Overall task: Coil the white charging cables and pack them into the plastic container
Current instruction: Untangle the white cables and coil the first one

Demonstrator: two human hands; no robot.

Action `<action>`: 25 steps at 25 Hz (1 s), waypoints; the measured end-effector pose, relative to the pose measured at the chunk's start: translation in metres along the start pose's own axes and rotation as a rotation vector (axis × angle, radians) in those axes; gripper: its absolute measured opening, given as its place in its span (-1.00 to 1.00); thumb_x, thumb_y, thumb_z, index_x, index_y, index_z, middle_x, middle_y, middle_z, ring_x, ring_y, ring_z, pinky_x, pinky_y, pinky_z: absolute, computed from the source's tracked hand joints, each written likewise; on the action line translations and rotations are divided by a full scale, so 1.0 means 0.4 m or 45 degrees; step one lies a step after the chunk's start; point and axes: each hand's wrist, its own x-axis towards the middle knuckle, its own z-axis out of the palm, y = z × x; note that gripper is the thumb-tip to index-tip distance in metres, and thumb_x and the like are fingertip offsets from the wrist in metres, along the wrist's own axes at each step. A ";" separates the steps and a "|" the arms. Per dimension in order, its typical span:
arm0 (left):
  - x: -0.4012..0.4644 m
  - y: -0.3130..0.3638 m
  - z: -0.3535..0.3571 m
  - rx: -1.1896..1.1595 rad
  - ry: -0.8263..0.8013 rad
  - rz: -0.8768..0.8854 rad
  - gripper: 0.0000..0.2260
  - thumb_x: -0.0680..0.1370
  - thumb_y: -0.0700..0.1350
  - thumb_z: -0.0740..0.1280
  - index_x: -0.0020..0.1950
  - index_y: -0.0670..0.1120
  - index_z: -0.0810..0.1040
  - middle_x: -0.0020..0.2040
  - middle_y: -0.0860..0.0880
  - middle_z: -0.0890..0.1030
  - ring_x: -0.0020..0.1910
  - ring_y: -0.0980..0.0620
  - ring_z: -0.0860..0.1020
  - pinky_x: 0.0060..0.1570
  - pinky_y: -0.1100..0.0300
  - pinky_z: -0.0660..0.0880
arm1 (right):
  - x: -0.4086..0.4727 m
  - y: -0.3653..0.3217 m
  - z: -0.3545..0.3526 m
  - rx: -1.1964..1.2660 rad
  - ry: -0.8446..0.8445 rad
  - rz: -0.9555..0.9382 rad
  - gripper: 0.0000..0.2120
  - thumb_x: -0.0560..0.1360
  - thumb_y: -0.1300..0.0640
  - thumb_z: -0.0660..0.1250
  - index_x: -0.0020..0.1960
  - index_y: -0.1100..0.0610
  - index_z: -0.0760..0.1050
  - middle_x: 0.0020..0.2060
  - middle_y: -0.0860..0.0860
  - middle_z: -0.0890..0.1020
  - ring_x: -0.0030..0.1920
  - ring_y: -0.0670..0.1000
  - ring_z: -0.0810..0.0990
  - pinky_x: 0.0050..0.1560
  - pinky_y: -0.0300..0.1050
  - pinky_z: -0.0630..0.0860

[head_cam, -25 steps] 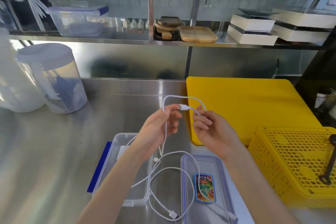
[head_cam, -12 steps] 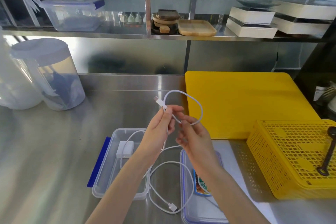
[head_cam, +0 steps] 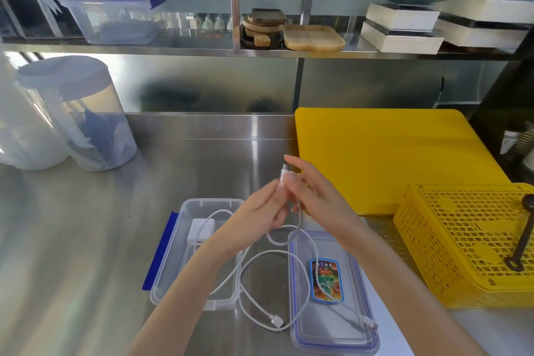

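Observation:
A white charging cable [head_cam: 300, 215] hangs between my two hands above the steel counter. My left hand [head_cam: 254, 217] pinches it just below the plug. My right hand [head_cam: 313, 196] pinches the plug end [head_cam: 284, 173], which points up, with the index finger stretched out. The cable's slack trails down over the container's lid [head_cam: 332, 292] with a coloured label. Another white cable [head_cam: 260, 292] loops on the counter between lid and clear plastic container [head_cam: 185, 257]. A white charger block [head_cam: 200, 231] lies inside the container.
A yellow cutting board [head_cam: 390, 159] lies at the back right. A yellow perforated basket [head_cam: 468, 243] with a dark tool on it stands at the right. Clear lidded canisters [head_cam: 78, 113] stand at the left. A shelf above holds boxes and wooden trays.
The loop held up half a second ago is gone. My hands have drawn together and now hold the cable near its plug, which points upward.

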 end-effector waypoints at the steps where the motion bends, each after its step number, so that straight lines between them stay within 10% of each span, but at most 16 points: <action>1: -0.003 0.002 0.001 -0.001 -0.045 -0.004 -0.73 0.62 -0.10 -0.04 -0.12 -0.14 0.39 -0.63 0.12 0.28 -0.58 0.19 0.20 -0.46 0.39 0.22 | 0.003 -0.006 0.001 -0.012 -0.034 -0.049 -0.80 0.49 -0.01 0.19 0.11 -0.21 0.39 -0.24 -0.19 0.53 -0.27 -0.33 0.53 -0.29 -0.45 0.47; 5: -0.011 0.005 -0.005 -0.011 -0.156 0.039 -0.71 0.61 -0.07 -0.03 -0.18 -0.09 0.41 -0.59 0.13 0.33 -0.54 0.20 0.24 -0.41 0.41 0.27 | 0.005 -0.011 -0.005 0.115 0.018 -0.143 -0.84 0.50 0.09 0.23 -0.20 -0.08 0.53 -0.50 -0.16 0.50 -0.43 -0.20 0.44 -0.36 -0.38 0.41; 12: -0.010 -0.023 -0.008 -0.207 -0.009 0.006 -0.70 0.61 -0.10 -0.01 -0.08 -0.10 0.50 -0.50 0.11 0.49 -0.46 0.20 0.39 -0.34 0.40 0.38 | 0.003 0.013 -0.037 0.494 0.058 0.023 -0.80 0.54 0.12 0.15 -0.16 0.06 0.52 -0.50 -0.09 0.55 -0.46 -0.13 0.48 -0.38 -0.31 0.47; 18: -0.017 -0.019 -0.029 -0.376 -0.233 -0.192 -0.72 0.49 -0.02 0.14 -0.02 -0.10 0.59 -0.32 0.05 0.65 -0.26 0.12 0.61 -0.14 0.29 0.52 | -0.006 0.002 -0.049 0.030 -0.022 -0.139 -0.81 0.54 0.20 0.15 -0.20 0.08 0.47 -0.55 -0.18 0.54 -0.50 -0.18 0.43 -0.42 -0.41 0.38; 25: 0.000 0.012 -0.022 -0.656 -0.348 -0.374 -0.70 0.49 0.09 0.09 -0.22 -0.10 0.45 -0.54 0.13 0.29 -0.58 0.19 0.25 -0.43 0.36 0.33 | -0.004 -0.013 -0.057 0.026 -0.030 -0.232 -0.81 0.54 0.20 0.15 -0.20 0.05 0.47 -0.51 -0.17 0.55 -0.46 -0.18 0.45 -0.37 -0.38 0.41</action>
